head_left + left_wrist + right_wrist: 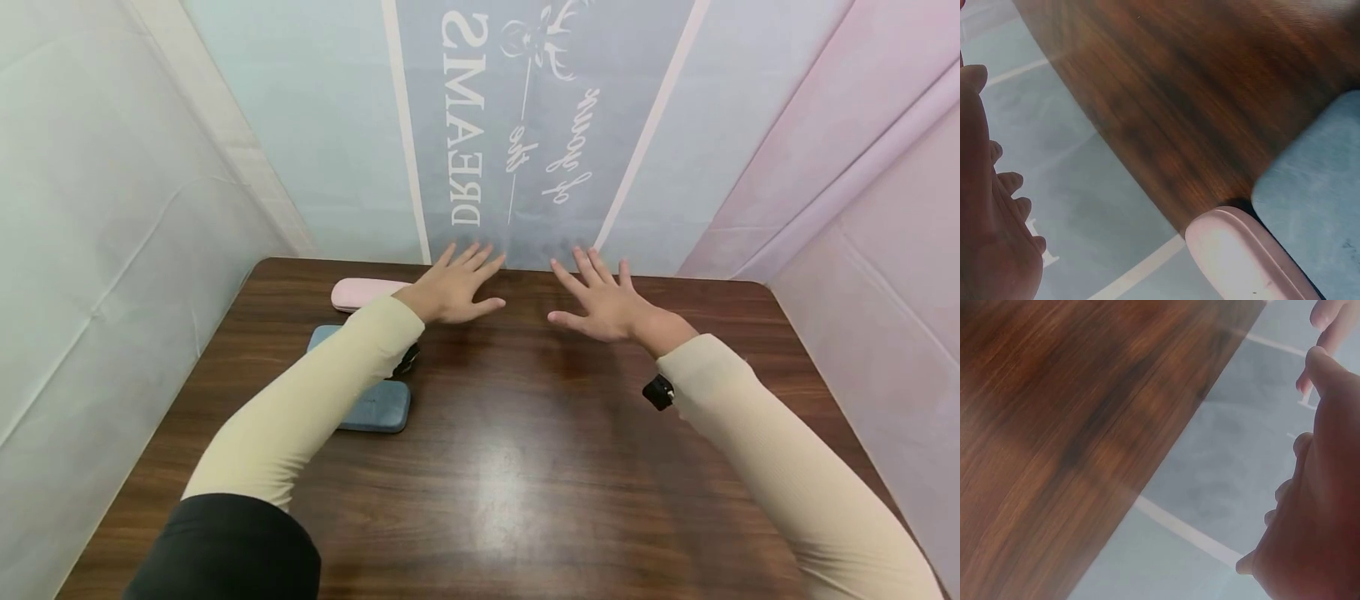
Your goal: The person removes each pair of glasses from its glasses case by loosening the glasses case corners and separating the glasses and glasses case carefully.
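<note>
My left hand [452,290] hovers by the far edge of the brown wooden table [495,450], fingers straight and spread, holding nothing. Opposite it, my right hand [609,307] is held out the same way, palm down and with nothing in it. Partly behind the left wrist lies a pink oblong case [363,292], which shows larger in the left wrist view. Under the left forearm, a blue case-like thing [378,408] rests on the table. Another blue part [321,335] shows beyond the sleeve; whether both belong to one thing I cannot tell.
A grey-blue cloth [555,150] with white lettering hangs behind the table's far edge. Pale cloth walls [112,208] stand at both sides. Small black devices show at the wrists, the right one [658,392] beneath the sleeve cuff.
</note>
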Motion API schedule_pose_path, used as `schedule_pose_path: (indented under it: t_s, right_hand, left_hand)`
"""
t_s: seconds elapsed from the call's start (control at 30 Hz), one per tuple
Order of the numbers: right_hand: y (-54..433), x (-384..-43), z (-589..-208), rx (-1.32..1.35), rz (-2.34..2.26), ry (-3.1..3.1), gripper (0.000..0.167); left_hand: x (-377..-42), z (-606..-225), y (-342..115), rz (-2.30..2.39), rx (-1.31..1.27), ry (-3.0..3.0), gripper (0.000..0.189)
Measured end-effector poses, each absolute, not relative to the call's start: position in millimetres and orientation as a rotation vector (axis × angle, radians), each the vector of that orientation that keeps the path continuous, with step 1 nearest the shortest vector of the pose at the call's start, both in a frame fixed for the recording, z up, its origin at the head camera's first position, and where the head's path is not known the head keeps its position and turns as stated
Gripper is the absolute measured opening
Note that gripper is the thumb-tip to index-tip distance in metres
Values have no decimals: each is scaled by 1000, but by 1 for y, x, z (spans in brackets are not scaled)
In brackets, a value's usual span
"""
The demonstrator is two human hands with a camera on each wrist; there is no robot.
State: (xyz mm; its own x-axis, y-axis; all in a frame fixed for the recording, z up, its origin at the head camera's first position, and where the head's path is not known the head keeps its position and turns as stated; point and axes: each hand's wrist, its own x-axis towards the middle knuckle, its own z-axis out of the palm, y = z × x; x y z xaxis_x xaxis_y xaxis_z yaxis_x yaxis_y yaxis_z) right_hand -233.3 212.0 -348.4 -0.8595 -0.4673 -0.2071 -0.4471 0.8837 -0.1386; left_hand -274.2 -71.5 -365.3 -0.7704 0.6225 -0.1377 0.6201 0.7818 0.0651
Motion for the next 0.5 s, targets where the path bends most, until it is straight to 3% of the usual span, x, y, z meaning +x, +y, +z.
schedule_pose_path:
  t_s: [0.5]
  right_hand:
    - [203,-214,-353,-799,-82,2789,85]
  left_hand:
    - [-243,-358,-99,103,1098,2776,79]
